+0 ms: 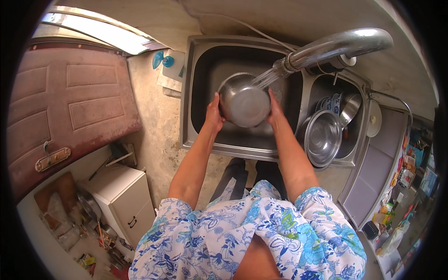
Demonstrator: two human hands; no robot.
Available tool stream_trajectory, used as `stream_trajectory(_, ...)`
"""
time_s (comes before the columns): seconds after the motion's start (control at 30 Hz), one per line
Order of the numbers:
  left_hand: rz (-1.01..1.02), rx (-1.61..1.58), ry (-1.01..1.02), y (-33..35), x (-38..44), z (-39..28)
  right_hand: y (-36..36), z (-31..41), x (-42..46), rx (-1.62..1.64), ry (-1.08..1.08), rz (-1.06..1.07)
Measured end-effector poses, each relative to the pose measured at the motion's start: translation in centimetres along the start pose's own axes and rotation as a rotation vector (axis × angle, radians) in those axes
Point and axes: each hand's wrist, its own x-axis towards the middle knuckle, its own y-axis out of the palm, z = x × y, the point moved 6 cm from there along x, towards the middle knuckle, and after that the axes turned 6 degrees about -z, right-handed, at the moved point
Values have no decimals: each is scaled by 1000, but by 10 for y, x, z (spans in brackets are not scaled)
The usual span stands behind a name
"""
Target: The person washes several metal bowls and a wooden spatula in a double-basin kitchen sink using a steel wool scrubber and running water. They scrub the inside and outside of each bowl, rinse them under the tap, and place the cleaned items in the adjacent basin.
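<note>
A round metal bowl [250, 106] is held over the large basin of a steel sink [229, 148], its flat outer base facing the camera. My left hand [212, 113] grips its left side and my right hand [275, 107] its right side. Water runs in several streams from a metal faucet [315, 50] onto the bowl's upper right part. In the smaller basin to the right, a shiny metal bowl [322, 138] leans with its hollow side up. Behind it stand blue-and-white patterned dishes [329, 104] and a metal pan [350, 110].
Left of the sink lie a blue-capped bottle [168, 61] and a pale slab [175, 70]. A brown panelled door [94, 91] stands further left, above a white cabinet [122, 196]. On the right are a white lid [373, 119] and shelves crowded with packets [385, 210].
</note>
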Motion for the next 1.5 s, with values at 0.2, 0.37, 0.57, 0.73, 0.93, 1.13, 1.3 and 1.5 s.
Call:
stream_trajectory(0.2, 17, -106, -204, 2, 19, 9, -8, -1, -12, 16, -215, 183)
stream_trajectory(0.37, 23, 61, -274, 9, 46, -7, -3, 23, -10, -333, -552, 156)
stream_trajectory(0.57, -171, 664, 79, 39, 68, -53, 7, 38, -19, -519, -816, 92)
stream_trajectory(0.73, -121, 1400, 366, 99, 43, -82, 3, 54, -39, -577, -976, 2)
stream_trajectory(0.93, -170, 1485, 664, 153, -27, -72, 17, 27, -46, -486, -915, -35)
stream_trajectory(1.13, -19, 1658, 1403, 165, -56, -38, 33, 20, -35, 102, -445, 155)
stream_trajectory(1.3, 106, 1787, 1633, 153, -68, -15, 18, -2, -23, 431, -117, 38)
stream_trajectory(1.5, 26, 1650, 1385, 153, -79, -35, 2, -22, 0, 653, 157, -12)
